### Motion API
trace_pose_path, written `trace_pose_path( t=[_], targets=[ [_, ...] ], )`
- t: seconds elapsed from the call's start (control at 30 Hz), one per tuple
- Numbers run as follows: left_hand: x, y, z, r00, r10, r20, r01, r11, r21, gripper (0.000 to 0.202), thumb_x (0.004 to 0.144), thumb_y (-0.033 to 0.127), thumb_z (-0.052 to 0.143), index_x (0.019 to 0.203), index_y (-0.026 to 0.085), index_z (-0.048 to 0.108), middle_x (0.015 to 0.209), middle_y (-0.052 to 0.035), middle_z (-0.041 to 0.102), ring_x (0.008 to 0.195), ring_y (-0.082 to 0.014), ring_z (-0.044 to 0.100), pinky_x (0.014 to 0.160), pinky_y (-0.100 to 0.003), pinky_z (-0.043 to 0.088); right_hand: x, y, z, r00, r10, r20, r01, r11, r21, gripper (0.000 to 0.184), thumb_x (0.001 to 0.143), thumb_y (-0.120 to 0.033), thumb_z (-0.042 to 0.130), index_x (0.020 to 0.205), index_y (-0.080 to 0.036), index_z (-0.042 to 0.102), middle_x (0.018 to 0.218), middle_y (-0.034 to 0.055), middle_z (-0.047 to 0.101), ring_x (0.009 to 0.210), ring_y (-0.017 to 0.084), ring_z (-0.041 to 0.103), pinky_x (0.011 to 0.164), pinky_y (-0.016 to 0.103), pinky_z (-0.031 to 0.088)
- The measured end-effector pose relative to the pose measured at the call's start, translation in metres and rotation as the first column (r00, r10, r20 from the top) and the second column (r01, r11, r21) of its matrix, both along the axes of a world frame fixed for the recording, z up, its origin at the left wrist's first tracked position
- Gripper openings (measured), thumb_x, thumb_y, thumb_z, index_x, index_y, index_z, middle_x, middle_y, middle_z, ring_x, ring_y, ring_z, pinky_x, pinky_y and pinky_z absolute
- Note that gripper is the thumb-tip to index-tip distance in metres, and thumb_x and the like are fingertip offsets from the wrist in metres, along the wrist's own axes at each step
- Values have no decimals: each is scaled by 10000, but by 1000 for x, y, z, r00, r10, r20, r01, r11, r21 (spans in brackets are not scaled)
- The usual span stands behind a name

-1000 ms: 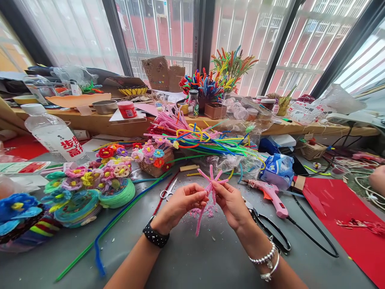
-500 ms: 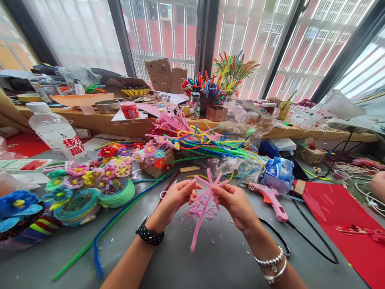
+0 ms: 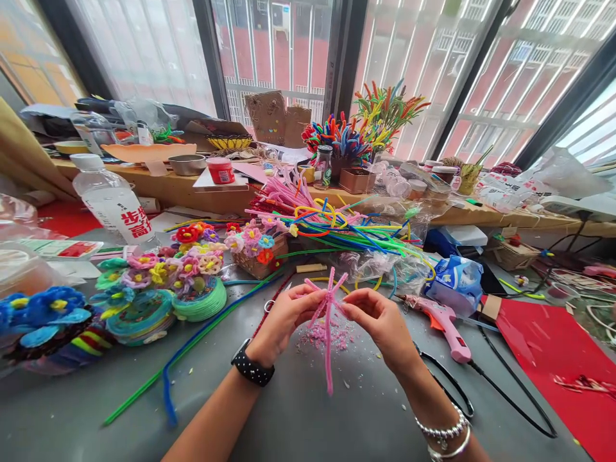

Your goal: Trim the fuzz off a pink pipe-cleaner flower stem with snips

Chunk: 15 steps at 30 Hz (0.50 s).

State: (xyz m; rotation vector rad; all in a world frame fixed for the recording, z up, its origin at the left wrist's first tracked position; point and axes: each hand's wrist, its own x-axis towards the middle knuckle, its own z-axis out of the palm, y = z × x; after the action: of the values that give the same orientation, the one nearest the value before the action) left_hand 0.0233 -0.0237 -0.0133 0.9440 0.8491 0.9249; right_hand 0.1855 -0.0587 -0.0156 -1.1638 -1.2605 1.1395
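Between my hands is a star-shaped bundle of pink pipe cleaners (image 3: 329,321), its arms spreading from one centre and one long stem hanging down. My left hand (image 3: 294,314) pinches an arm on the left side of it. On the other side, my right hand (image 3: 378,321) pinches a right-hand arm between thumb and forefinger. Beneath them, pink fuzz clippings (image 3: 332,337) lie scattered on the grey table (image 3: 308,423). Just left of my left hand, scissors (image 3: 270,305) show only in part.
A pink glue gun (image 3: 445,324) with a black cord lies to the right, near a red sheet (image 3: 553,359). Pipe-cleaner flower baskets (image 3: 199,298) and a water bottle (image 3: 113,205) stand left. Loose pipe cleaners (image 3: 337,224) are heaped ahead.
My left hand has closed on an arm of the pink bundle, where its fingers were beside it. The bundle has turned, its long stem now hanging straighter. The view has shifted slightly left.
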Motion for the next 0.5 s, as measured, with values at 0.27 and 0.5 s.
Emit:
trace_pose_path(
  t=[0.27, 0.5],
  targets=[
    [-4, 0, 7, 995, -95, -27, 95, 995, 3, 203, 620, 277, 679, 759, 139, 624, 735, -24, 630, 688, -117, 579, 667, -227, 448, 1, 0, 2, 990, 40, 137, -37, 999, -23, 208, 679, -352, 625, 735, -152, 625, 674, 30, 634, 618, 152, 587, 593, 265, 459],
    [-5, 0, 5, 970, -159, -184, 173, 983, 57, 199, 613, 284, 676, 694, 105, 638, 670, -21, 598, 645, -112, 553, 661, -234, 441, 0, -2, 5, 938, 87, 335, -92, 996, -2, 191, 713, -346, 586, 760, -171, 650, 659, 22, 644, 596, 146, 586, 537, 228, 448]
  ],
)
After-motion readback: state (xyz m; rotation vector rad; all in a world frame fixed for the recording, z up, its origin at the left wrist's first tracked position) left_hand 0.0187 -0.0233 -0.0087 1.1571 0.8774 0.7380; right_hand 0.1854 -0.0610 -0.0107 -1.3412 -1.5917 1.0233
